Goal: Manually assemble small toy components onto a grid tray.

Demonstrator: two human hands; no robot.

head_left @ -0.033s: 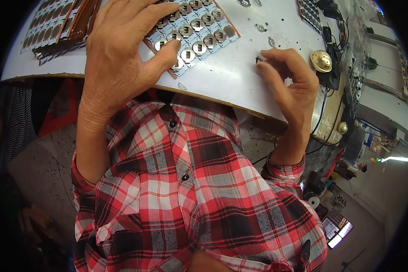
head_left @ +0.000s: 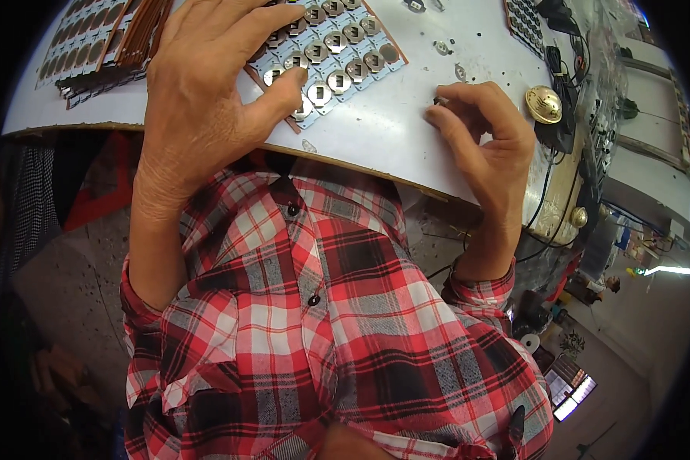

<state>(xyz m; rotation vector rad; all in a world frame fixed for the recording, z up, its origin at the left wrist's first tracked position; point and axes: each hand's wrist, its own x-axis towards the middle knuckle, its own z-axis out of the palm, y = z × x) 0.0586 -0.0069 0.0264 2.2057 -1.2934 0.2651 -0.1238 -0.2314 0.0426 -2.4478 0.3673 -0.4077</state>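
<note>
My left hand (head_left: 207, 92) lies flat with fingers spread on a blue panel of small boards (head_left: 337, 57), each carrying a round metal holder. Its thumb tip presses one holder near the panel's near edge. My right hand (head_left: 487, 142) rests on the white tabletop (head_left: 376, 138) to the right of the panel. Its thumb and forefinger pinch a tiny dark metal part (head_left: 438, 100) against the table. My red plaid shirt fills the lower view.
More panels are stacked at the table's far left (head_left: 77, 50), and a dark panel (head_left: 525, 23) lies at the far right. A round brass dome (head_left: 543, 103) and black cables (head_left: 567, 84) sit beside my right hand. Small loose metal pieces (head_left: 443, 47) lie beyond it.
</note>
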